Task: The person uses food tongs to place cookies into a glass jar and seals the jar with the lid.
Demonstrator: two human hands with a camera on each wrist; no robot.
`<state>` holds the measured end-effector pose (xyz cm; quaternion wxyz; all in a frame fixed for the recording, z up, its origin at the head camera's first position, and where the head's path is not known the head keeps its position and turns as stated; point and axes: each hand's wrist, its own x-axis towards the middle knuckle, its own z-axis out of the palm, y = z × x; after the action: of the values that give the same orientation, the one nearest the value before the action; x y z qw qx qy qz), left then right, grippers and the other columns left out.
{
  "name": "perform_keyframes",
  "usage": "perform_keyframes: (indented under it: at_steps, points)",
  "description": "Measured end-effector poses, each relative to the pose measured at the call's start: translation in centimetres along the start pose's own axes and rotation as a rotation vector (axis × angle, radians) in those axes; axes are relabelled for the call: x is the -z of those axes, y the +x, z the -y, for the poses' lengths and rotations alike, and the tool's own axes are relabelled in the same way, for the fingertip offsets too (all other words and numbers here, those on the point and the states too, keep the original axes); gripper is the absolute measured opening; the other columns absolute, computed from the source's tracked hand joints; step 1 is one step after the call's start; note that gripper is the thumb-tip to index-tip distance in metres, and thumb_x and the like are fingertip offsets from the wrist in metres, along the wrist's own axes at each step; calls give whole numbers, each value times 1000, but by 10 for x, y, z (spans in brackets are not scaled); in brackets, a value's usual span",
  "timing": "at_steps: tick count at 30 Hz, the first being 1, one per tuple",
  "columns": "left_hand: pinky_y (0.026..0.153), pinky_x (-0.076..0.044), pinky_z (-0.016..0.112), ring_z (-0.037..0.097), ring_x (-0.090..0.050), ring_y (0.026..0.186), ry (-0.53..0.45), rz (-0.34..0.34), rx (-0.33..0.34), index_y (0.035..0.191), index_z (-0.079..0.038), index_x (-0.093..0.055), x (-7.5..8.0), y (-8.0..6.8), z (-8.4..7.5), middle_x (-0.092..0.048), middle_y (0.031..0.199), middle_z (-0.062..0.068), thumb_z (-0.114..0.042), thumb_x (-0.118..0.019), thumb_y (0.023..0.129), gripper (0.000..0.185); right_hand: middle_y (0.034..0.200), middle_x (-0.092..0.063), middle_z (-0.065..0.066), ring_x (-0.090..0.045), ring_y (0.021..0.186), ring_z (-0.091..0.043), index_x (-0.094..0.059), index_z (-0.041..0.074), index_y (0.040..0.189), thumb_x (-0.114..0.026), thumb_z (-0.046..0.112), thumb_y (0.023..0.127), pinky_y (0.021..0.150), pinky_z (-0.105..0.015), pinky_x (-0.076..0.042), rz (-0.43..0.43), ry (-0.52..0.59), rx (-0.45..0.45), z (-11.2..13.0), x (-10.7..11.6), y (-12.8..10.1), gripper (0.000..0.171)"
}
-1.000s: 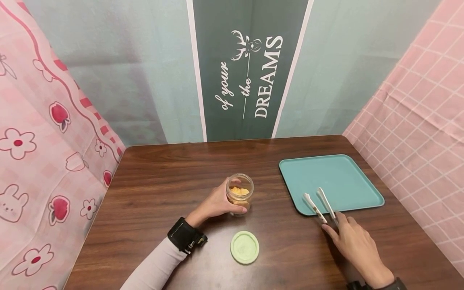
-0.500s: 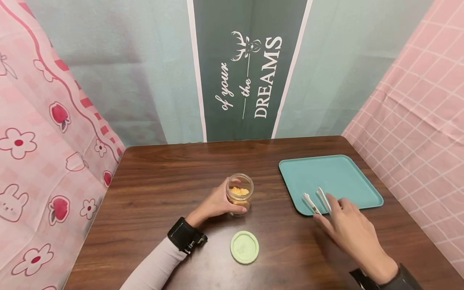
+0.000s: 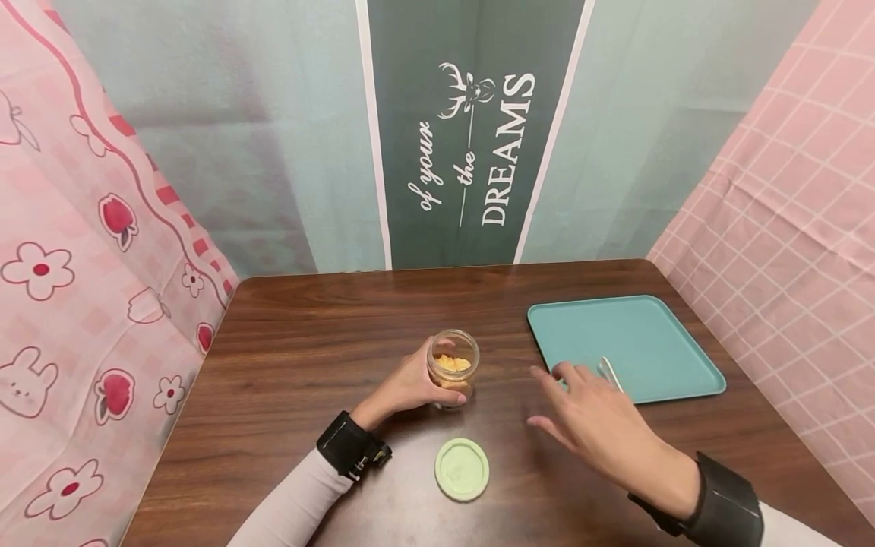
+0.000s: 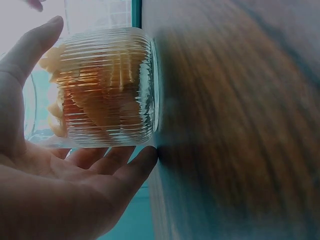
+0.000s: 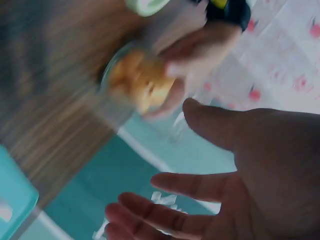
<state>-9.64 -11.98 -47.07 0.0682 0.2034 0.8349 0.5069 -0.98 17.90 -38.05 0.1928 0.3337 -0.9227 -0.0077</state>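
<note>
A ribbed clear glass jar stands upright on the wooden table, lidless and partly filled with yellow-orange chunky food pieces. My left hand grips its side, thumb and fingers around the glass. To the right, my right hand is in the air with fingers spread, holding nothing; the right wrist view shows its fingers apart and the jar beyond. Beneath it lie white-tipped tongs, on the front edge of a turquoise tray; one tong arm and the handle end are hidden by the hand.
A round light green lid lies on the table in front of the jar. Fabric backdrops stand around the table: a pink printed one at left, a pink grid at right, a grey-green one behind.
My right hand has let go of the tongs, leaving them on the tray, and moved left toward the jar with its fingers opened. The left hand and jar have stayed put.
</note>
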Motion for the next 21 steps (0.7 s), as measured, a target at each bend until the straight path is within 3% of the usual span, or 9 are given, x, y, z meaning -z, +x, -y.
perform_keyframes:
  at_steps: [9,16,21]
  points:
    - [102,-51,40,18,-65,117,-4,5,1,144,-15,-53,-1,0,1,-70,128,4,-33,-100,70,90,114,-64,-6,-64,97,-22,-64,8,141,-82,53,87,70,-36,-59,137,76,254,35,-6,17,72]
    - [102,-50,41,18,-64,118,-12,19,-9,145,-13,-51,1,-1,-1,-68,131,4,-33,-100,71,91,148,-53,-11,-58,127,-27,-48,14,157,-74,60,93,85,-42,-60,343,220,408,49,-14,25,83]
    - [102,-50,41,18,-64,118,-8,22,-5,146,-13,-50,2,-1,-1,-67,132,4,-35,-99,72,92,159,-45,-14,-51,139,-30,-42,16,161,-74,63,91,91,-45,-59,417,243,475,54,-22,28,91]
